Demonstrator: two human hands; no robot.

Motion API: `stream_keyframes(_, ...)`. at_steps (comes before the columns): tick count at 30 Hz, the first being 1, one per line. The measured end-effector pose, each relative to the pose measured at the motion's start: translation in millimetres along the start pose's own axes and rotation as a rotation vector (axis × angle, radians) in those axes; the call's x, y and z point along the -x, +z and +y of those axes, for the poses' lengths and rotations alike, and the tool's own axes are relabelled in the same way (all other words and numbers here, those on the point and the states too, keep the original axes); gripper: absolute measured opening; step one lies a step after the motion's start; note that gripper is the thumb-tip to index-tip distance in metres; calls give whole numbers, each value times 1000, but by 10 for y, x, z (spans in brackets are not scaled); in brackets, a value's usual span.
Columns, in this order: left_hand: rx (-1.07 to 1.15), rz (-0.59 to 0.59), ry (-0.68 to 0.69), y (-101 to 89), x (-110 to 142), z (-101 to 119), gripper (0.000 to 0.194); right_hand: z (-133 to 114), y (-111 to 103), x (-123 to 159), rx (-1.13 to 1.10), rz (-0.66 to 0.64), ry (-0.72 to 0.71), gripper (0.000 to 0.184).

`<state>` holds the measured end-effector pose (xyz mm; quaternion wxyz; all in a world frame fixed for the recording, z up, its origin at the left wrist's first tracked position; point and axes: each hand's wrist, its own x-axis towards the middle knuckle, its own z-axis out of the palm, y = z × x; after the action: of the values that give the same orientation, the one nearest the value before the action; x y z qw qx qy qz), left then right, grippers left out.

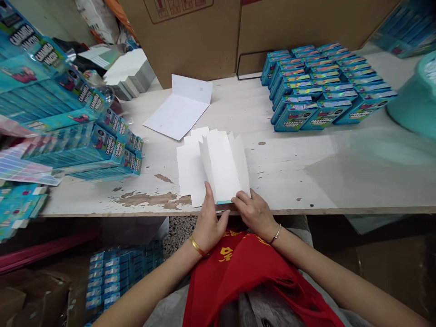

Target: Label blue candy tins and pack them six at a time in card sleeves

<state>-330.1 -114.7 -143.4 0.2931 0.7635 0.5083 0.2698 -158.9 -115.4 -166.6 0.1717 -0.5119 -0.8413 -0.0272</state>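
Note:
A partly folded carton blank (223, 165) lies at the table's front edge, its white inner side up, with a thin blue strip at its near end. Its side panels stand up, and a flat white panel spreads out to the left. My left hand (208, 225) is against the carton's near left side, fingers stretched up and thumb apart. At the near right corner, my right hand (255, 212) has its fingers bent over the carton's edge, gripping it. Beyond the carton lies a creased white card (180, 109).
Blue printed boxes (315, 86) stand in rows at the back right, by a teal tub (413, 100). Wrapped stacks of blue boxes (85, 136) rise on the left. A large cardboard box (190, 41) closes off the back. The table (289, 181) has peeling paint.

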Motion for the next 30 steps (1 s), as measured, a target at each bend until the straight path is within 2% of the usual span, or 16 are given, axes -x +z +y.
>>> stream_keyframes(2,-172,-21,120,-135,-118,84,87,-17,-45,-33,17,-19,4,21)
stream_keyframes(3,-258,-88,163,-187,-192,139,83,-20,-53,-41,21,-21,5,21)
stream_keyframes(5,-417,-343,181,-243,-356,259,77,-19,-45,-40,31,-16,7,24)
stream_keyframes(7,-548,-589,139,-240,-516,358,74,-15,-17,-25,38,-9,17,26)
stream_keyframes(9,-618,-712,116,-207,-649,411,76,-13,9,-9,33,-3,31,26)
stream_keyframes(14,-566,-786,115,-151,-835,346,88,-15,35,3,-2,18,55,23)
stream_keyframes(18,-516,-850,153,-134,-954,252,86,-6,109,25,-39,45,83,20)
stream_keyframes(21,-407,-943,168,-134,-1083,178,87,2,188,69,-123,189,96,20)
stream_keyframes(23,-291,-1022,113,-158,-1168,126,90,14,190,94,-207,308,90,30)
stream_keyframes(25,-195,-1074,14,-189,-1222,98,93,45,131,91,-327,377,146,53)
stream_keyframes(28,-207,-1043,-52,-179,-1195,165,87,170,-6,3,-575,343,387,78)
stream_keyframes(30,-295,-981,5,-114,-1103,296,63,316,-72,-98,-668,250,486,75)
